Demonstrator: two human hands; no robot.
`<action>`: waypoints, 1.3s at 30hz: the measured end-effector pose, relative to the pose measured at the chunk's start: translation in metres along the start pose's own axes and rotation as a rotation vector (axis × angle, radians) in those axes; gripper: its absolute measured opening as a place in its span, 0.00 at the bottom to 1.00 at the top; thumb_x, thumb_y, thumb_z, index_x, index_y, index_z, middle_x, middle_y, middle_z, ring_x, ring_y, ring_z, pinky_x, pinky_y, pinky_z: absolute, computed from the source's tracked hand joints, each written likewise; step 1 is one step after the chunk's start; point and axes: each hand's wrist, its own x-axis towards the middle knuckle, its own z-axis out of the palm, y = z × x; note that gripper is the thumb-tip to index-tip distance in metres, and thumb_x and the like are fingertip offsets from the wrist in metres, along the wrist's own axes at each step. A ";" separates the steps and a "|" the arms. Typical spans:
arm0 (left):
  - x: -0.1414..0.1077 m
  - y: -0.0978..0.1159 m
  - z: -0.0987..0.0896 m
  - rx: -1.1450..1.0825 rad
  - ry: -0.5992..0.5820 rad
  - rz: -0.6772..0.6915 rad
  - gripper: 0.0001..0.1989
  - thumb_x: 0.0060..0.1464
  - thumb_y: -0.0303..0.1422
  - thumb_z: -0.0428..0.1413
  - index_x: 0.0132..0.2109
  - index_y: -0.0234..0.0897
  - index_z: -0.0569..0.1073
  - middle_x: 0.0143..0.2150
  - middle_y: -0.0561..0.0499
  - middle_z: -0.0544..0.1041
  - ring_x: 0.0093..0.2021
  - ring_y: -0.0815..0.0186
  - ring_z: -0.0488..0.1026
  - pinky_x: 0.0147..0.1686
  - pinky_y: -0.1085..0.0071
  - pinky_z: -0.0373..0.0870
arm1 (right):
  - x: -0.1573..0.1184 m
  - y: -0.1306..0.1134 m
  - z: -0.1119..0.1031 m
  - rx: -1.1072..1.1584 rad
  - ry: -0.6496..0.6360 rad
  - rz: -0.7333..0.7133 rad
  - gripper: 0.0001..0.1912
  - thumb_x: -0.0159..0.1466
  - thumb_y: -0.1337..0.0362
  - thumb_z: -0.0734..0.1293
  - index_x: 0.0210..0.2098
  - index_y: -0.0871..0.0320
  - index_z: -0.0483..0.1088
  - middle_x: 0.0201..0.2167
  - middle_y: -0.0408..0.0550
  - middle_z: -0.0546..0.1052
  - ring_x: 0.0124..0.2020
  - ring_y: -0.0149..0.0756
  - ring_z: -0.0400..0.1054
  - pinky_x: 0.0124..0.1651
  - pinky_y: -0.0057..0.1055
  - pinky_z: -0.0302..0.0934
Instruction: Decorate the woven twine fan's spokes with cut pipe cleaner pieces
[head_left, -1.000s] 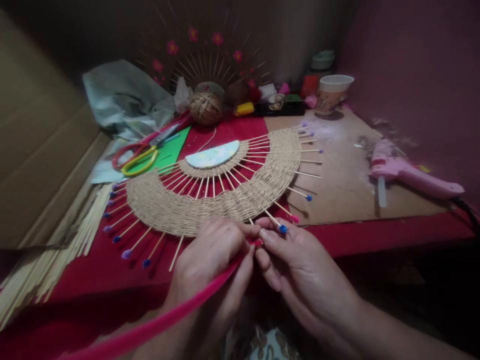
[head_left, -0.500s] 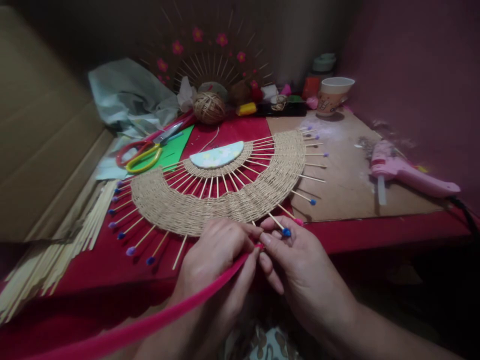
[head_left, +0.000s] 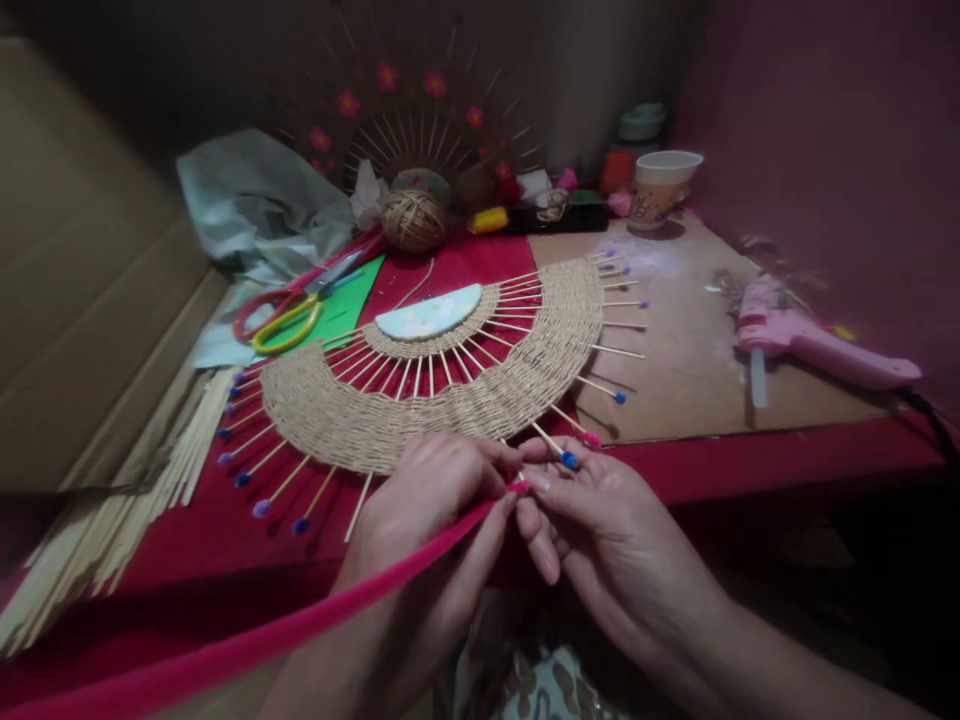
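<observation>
A half-round woven fan of twine on thin sticks lies on the red cloth, with blue, purple and pink fuzzy knobs on many stick ends. My left hand is closed at its near edge, pinching a fuzzy pink pipe cleaner that trails to the lower left. Opposite it, my right hand pinches the pipe cleaner's end at a stick tip between thumb and forefinger. My fingers partly hide that tip. A blue knob stands just above my right thumb.
On the right, a pink glue gun rests on brown board behind which stands a paper cup. Scissors, a twine ball and loose sticks lie left and back. A cardboard wall flanks the left.
The fingers of my right hand have shifted slightly around the stick tip, and the pink end shows a little more. The whole view has moved slightly; the fan stays put.
</observation>
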 end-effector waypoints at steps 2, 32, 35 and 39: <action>0.001 -0.001 -0.002 0.011 -0.025 0.008 0.05 0.56 0.26 0.54 0.32 0.37 0.68 0.39 0.53 0.75 0.41 0.71 0.71 0.39 0.75 0.66 | 0.001 0.000 -0.001 0.017 -0.005 0.005 0.08 0.57 0.70 0.66 0.36 0.62 0.63 0.16 0.42 0.70 0.12 0.22 0.59 0.16 0.17 0.53; 0.047 -0.008 -0.015 0.295 -0.267 0.243 0.01 0.55 0.27 0.55 0.35 0.34 0.70 0.32 0.53 0.72 0.32 0.72 0.68 0.32 0.76 0.64 | 0.004 -0.004 0.003 0.054 0.023 0.007 0.08 0.47 0.75 0.65 0.23 0.60 0.62 0.13 0.40 0.67 0.11 0.22 0.56 0.13 0.20 0.47; 0.034 -0.009 -0.014 0.288 -0.222 0.333 0.05 0.59 0.27 0.51 0.38 0.35 0.72 0.38 0.49 0.73 0.38 0.68 0.69 0.38 0.71 0.66 | 0.004 -0.004 0.002 0.066 0.007 -0.002 0.07 0.48 0.74 0.66 0.22 0.60 0.63 0.13 0.40 0.67 0.12 0.23 0.57 0.14 0.20 0.49; 0.015 -0.007 -0.010 0.351 -0.168 0.355 0.09 0.60 0.26 0.49 0.45 0.36 0.71 0.43 0.46 0.74 0.42 0.66 0.70 0.40 0.69 0.67 | 0.002 -0.004 0.000 0.052 -0.017 0.005 0.07 0.52 0.71 0.68 0.22 0.60 0.64 0.13 0.41 0.67 0.12 0.23 0.57 0.15 0.21 0.50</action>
